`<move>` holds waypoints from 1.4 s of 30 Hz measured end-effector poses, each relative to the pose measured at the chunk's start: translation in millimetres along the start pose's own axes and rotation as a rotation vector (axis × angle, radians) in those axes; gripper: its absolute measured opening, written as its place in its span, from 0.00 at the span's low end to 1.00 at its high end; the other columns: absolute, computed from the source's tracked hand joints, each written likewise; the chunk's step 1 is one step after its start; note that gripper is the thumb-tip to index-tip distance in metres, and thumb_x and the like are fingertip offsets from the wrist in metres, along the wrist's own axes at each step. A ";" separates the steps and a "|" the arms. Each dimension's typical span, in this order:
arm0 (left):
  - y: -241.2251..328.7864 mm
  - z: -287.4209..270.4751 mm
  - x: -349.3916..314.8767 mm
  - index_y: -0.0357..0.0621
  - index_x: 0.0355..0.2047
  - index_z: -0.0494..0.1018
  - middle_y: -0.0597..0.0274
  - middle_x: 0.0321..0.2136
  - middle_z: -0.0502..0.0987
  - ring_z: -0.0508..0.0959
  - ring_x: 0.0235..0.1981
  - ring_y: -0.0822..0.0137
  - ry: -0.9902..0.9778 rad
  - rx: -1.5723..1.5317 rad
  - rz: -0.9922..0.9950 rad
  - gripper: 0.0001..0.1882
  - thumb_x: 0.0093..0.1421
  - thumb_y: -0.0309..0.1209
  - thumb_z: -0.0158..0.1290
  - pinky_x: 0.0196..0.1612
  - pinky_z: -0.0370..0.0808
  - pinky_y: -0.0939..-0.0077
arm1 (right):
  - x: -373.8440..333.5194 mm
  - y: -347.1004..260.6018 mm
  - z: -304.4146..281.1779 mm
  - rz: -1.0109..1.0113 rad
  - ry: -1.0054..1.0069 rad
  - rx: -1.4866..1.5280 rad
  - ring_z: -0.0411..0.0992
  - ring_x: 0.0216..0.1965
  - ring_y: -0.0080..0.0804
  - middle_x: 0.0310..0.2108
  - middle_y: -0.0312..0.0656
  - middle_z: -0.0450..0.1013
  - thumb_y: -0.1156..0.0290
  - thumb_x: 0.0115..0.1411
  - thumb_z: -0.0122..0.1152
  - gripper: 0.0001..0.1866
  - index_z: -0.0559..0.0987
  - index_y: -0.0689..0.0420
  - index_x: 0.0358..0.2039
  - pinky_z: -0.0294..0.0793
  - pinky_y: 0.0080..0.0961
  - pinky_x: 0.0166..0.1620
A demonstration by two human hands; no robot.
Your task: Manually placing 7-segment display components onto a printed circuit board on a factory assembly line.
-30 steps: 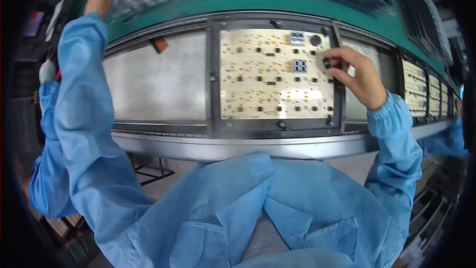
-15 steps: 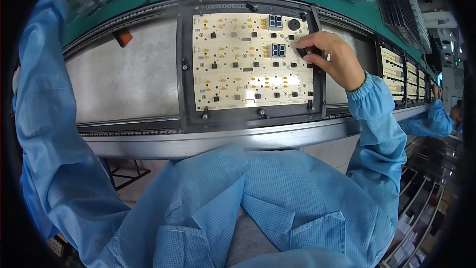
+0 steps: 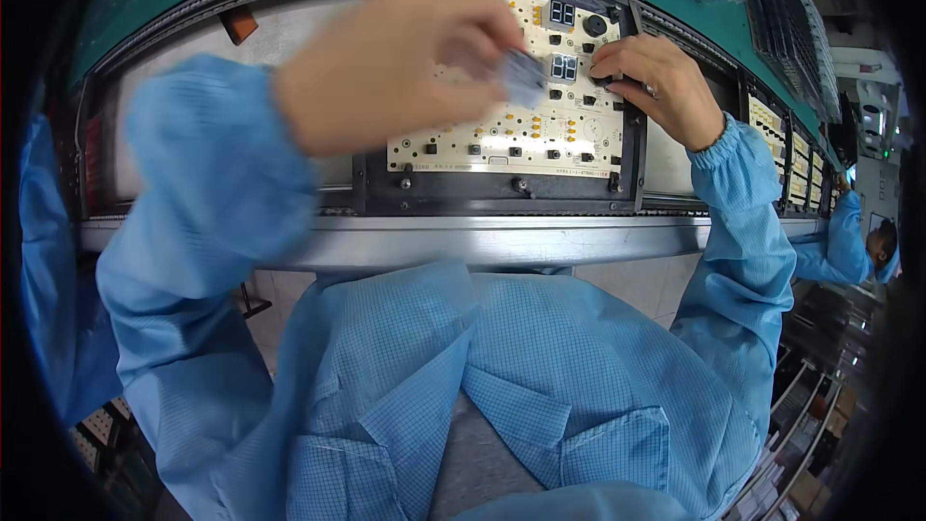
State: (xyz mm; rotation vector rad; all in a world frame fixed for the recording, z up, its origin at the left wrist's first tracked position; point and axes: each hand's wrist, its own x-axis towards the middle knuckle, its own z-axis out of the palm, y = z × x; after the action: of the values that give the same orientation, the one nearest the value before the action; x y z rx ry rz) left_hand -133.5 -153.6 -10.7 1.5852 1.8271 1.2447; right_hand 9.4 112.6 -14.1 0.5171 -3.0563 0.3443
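Observation:
My left hand [image 3: 405, 63], smeared by motion, passes over the left part of a cream circuit board panel [image 3: 463, 162] in a black frame [image 3: 444, 193]. Between its thumb and fingers is a small bluish block [image 3: 524, 77], blurred, probably a digit display. At the panel's right side, my right hand [image 3: 666, 85] pinches a small black part [image 3: 605, 81], probably a buzzer, mostly hidden by the fingers. Two digit displays [image 3: 563, 68] sit on the upper and middle rows, and a round black buzzer [image 3: 595, 26] is on the upper row.
A metal rail [image 3: 502, 243] runs along the near side of the conveyor. More framed panels [image 3: 772, 135] stand farther right, where a co-worker's blue sleeve [image 3: 844, 241] shows. An orange-brown piece [image 3: 238, 25] lies at the far left. Stacked trays [image 3: 772, 29] are beyond the line.
My left hand has come from the far upper left to over the panel, carrying the bluish block. My right hand stays at the panel's right side. The view has shifted slightly.

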 end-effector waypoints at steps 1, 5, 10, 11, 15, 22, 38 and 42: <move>-2.5 19.3 3.5 0.38 0.38 0.71 0.54 0.30 0.77 0.79 0.33 0.64 0.027 0.004 0.040 0.14 0.50 0.29 0.57 0.37 0.76 0.73 | 3.9 1.0 -1.3 -0.048 -0.013 -0.014 0.72 0.42 0.38 0.40 0.38 0.75 0.79 0.45 0.64 0.14 0.77 0.57 0.35 0.69 0.31 0.46; -0.5 58.6 11.5 0.44 0.39 0.73 0.60 0.34 0.76 0.74 0.38 0.62 0.083 0.312 0.016 0.15 0.49 0.27 0.58 0.45 0.71 0.68 | 11.0 2.3 -2.5 -0.080 -0.010 -0.067 0.72 0.42 0.37 0.39 0.38 0.74 0.79 0.45 0.65 0.14 0.77 0.56 0.35 0.70 0.31 0.45; -12.3 70.4 5.6 0.47 0.36 0.74 0.64 0.31 0.76 0.73 0.38 0.62 0.111 0.358 0.017 0.13 0.48 0.29 0.58 0.43 0.69 0.68 | 15.7 -9.0 2.7 0.016 0.042 -0.037 0.72 0.41 0.39 0.40 0.38 0.73 0.78 0.45 0.65 0.15 0.77 0.55 0.36 0.72 0.30 0.44; -15.2 71.1 3.1 0.47 0.34 0.74 0.67 0.28 0.76 0.73 0.36 0.64 0.171 0.418 0.072 0.11 0.48 0.29 0.57 0.41 0.69 0.68 | 18.3 -10.3 2.7 0.023 0.050 -0.033 0.72 0.41 0.39 0.40 0.38 0.73 0.78 0.45 0.65 0.15 0.77 0.55 0.36 0.72 0.30 0.44; -12.3 66.9 -3.3 0.47 0.34 0.74 0.68 0.27 0.76 0.73 0.36 0.64 0.180 0.482 0.136 0.11 0.48 0.29 0.57 0.42 0.68 0.67 | 21.7 -15.7 -4.7 -0.038 0.050 -0.010 0.72 0.42 0.39 0.41 0.40 0.73 0.75 0.47 0.65 0.14 0.78 0.56 0.37 0.72 0.30 0.46; -10.7 59.4 -14.4 0.48 0.37 0.74 0.66 0.31 0.76 0.71 0.41 0.63 0.104 0.481 0.091 0.13 0.48 0.31 0.59 0.47 0.64 0.67 | 8.9 -4.6 -34.7 0.063 0.277 0.055 0.71 0.39 0.29 0.42 0.41 0.72 0.75 0.54 0.62 0.12 0.78 0.59 0.40 0.70 0.22 0.40; 16.1 26.1 -2.3 0.37 0.31 0.73 0.55 0.29 0.77 0.76 0.37 0.55 -0.253 0.516 0.031 0.11 0.53 0.32 0.58 0.43 0.71 0.63 | 27.3 -19.8 -61.7 0.361 0.583 0.110 0.61 0.23 0.14 0.23 0.32 0.70 0.76 0.56 0.60 0.05 0.78 0.62 0.33 0.60 0.15 0.26; 13.6 17.0 -1.3 0.38 0.30 0.73 0.54 0.28 0.77 0.77 0.36 0.53 -0.243 0.430 -0.044 0.10 0.51 0.31 0.59 0.41 0.73 0.62 | 42.6 -19.8 -65.4 0.392 0.588 0.089 0.61 0.22 0.14 0.23 0.33 0.70 0.75 0.56 0.60 0.06 0.78 0.62 0.34 0.60 0.15 0.25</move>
State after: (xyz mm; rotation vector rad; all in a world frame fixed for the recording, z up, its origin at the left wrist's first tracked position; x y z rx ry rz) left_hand -112.2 -149.6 -8.5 1.8088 2.0433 0.6276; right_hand -25.3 95.0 56.5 -0.1724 -2.5468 0.5294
